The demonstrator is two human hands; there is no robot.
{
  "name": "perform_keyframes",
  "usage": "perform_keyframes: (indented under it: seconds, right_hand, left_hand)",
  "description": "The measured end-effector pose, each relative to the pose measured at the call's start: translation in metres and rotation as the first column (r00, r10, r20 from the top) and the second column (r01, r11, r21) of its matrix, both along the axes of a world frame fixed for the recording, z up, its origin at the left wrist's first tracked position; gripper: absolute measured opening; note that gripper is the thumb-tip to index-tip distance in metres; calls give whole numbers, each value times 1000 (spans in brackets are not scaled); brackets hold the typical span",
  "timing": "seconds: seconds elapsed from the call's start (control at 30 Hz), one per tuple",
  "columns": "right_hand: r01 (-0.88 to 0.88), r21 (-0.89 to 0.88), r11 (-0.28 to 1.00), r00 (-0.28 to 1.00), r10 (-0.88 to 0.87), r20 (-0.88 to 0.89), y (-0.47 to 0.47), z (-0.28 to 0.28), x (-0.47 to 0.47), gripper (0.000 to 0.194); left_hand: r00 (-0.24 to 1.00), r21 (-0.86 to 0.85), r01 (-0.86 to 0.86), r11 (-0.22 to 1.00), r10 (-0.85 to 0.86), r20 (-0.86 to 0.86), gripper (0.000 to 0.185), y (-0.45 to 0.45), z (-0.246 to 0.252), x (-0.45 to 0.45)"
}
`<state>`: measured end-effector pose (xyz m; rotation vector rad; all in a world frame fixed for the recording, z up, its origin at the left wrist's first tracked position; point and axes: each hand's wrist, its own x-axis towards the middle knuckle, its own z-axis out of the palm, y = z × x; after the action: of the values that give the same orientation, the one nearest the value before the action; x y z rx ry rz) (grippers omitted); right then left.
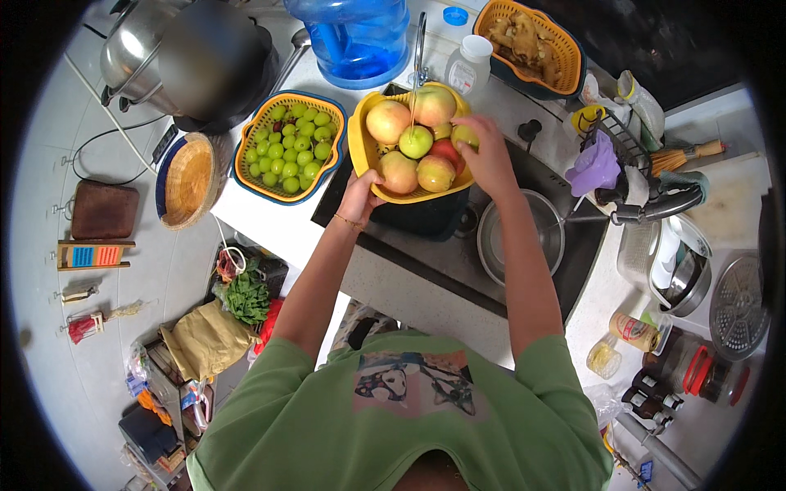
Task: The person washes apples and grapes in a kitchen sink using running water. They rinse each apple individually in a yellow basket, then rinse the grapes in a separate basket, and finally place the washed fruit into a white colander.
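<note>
Over the sink, my left hand [360, 195] grips the lower left rim of a yellow plastic colander [363, 138] holding several peaches [398, 172], apples or plums. At its right side, my right hand [482, 150] has its fingers on a yellow-green round fruit [465, 135]. Water runs from the faucet [420, 49] onto a green fruit [416, 142] near the colander's middle. A basket with a blue rim [338, 161], full of green grapes [290, 149], stands left of the colander. A dark container [424, 215] shows partly beneath the colander.
A metal basin [521, 236] lies in the sink [552, 172]. Behind are a blue water jug [359, 43], a white-lidded jar [468, 64] and a basket of ginger [525, 46]. A woven basket [187, 181] is at left, a wire rack [621, 141] with a purple cloth at right.
</note>
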<state>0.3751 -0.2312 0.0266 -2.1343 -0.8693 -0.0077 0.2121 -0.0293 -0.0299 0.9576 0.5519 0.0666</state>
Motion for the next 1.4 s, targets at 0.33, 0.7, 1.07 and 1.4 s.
perform_keyframes:
  seconds: [0.33, 0.7, 1.07, 1.4]
  right_hand:
    - [82, -88, 993, 981, -65, 181, 38, -2, -12, 30]
    - [153, -228, 961, 979, -117, 166, 44, -26, -48, 50]
    - [96, 530, 843, 902, 151, -404, 49, -13, -13, 34]
    - [8, 116, 993, 832, 57, -552, 75, 48, -15, 35]
  left_hand:
    - [1000, -5, -21, 1000, 21, 10, 65, 2, 6, -4]
    - [997, 46, -66, 997, 68, -36, 58, -14, -7, -25]
    - [1000, -59, -13, 998, 12, -23, 48, 1, -13, -20]
    - [999, -75, -43, 996, 43, 6, 46, -2, 0, -15]
